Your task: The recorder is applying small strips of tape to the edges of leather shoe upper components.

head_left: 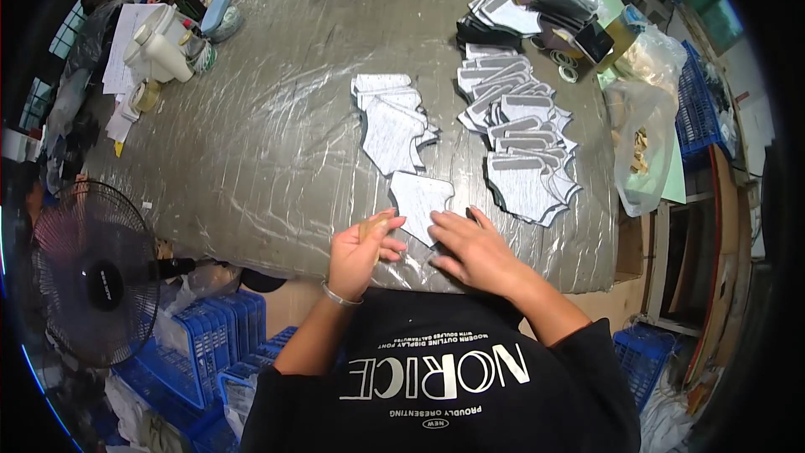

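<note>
Here I am, eyes on the table (277, 143), and the piece (421, 195) lies flat near its front edge, right between the two hands. My left hand (354, 253) is at its left side, fingers loosely curled; whether they pinch anything, I can't tell. My right hand (478, 252) is over on the other side, fingers spread, thumb apart, fingertips at the border, no clench. Just above sits the middle stack (388, 136); off to the right, the fanned pile (524, 176). I'd call this step adjusting one piece by hand. Next calls, I judge, for light fingertips and a clean grip on its edge.
</note>
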Available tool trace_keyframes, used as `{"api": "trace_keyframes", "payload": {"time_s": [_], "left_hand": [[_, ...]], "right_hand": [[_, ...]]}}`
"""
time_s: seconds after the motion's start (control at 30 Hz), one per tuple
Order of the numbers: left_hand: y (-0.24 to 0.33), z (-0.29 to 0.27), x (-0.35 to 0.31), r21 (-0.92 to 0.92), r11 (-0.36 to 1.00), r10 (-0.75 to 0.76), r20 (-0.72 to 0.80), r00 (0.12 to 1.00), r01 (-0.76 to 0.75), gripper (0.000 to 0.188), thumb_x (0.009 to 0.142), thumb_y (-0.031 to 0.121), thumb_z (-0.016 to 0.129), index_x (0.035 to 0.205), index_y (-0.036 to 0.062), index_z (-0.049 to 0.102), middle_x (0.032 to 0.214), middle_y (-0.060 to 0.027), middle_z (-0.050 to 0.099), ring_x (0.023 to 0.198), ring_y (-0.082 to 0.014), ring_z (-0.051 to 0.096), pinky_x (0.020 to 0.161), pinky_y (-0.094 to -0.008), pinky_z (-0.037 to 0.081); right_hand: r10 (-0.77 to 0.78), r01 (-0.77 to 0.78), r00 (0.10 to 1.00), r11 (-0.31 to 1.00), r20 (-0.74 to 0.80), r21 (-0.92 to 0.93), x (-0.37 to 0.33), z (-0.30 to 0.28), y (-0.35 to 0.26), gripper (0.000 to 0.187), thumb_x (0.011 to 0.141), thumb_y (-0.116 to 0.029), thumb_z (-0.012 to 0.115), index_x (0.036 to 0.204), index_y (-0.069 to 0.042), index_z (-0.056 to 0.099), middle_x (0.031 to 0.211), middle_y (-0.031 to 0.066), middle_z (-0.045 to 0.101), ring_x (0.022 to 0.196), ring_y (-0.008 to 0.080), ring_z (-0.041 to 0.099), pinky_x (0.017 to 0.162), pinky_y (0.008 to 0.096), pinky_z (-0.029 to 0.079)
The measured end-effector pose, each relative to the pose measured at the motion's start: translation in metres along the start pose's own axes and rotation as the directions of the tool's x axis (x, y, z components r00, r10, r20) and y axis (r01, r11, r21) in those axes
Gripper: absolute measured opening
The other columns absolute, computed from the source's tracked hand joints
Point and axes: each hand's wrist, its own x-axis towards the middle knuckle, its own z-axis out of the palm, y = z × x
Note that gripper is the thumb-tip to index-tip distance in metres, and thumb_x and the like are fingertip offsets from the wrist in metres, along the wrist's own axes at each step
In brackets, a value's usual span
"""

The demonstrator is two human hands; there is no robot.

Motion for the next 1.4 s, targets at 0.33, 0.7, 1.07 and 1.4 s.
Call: {"api": "trace_keyframes", "payload": {"time_s": [0.33,0.7,1.07,1.4], "left_hand": [[-0.009,0.046,-0.006,0.593,0.448,0.622,0.331,0.710,-0.669,0.027,0.081,-0.005,0.069,0.107,-0.0020,0.069,0.101,-0.0168,0.070,0.087,-0.0236,0.069,0.076,-0.0282,0.054],[-0.037,0.054,-0.014,0.496,0.770,0.410,0.099,0.907,-0.402,0.028,0.083,-0.006,0.065,0.110,-0.0005,0.069,0.102,-0.0163,0.070,0.083,-0.0145,0.068,0.071,-0.0240,0.054],[-0.036,0.055,-0.011,0.502,0.711,0.456,0.204,0.866,-0.493,0.027,0.086,-0.005,0.063,0.113,-0.0012,0.067,0.101,-0.0136,0.069,0.086,-0.0144,0.066,0.073,-0.0246,0.052],[-0.004,0.044,-0.002,0.495,0.664,0.297,0.513,0.805,-0.560,0.018,0.081,-0.003,0.068,0.098,0.0023,0.070,0.091,-0.0078,0.064,0.082,-0.0172,0.063,0.070,-0.0247,0.048]], "right_hand": [[0.431,-0.292,0.878,0.143,0.206,0.946,0.004,-0.012,-0.009,0.017,0.090,-0.012,0.065,0.097,0.003,0.068,0.080,0.0032,0.067,0.065,0.0073,0.058,0.062,0.0205,0.047],[0.456,-0.275,0.839,-0.114,0.296,0.955,-0.006,0.002,-0.004,0.020,0.091,-0.011,0.065,0.101,0.006,0.067,0.084,0.0065,0.068,0.067,0.0070,0.060,0.060,0.0197,0.050],[0.468,-0.274,0.816,-0.201,0.338,0.941,-0.005,0.006,0.002,0.015,0.092,-0.011,0.063,0.096,0.003,0.066,0.080,0.0051,0.065,0.062,0.0081,0.058,0.058,0.0210,0.050],[0.529,-0.255,0.757,-0.302,0.384,0.919,-0.034,-0.001,0.005,0.005,0.090,-0.004,0.057,0.090,0.000,0.059,0.079,0.0086,0.065,0.067,0.0129,0.064,0.058,0.0271,0.058]]}}
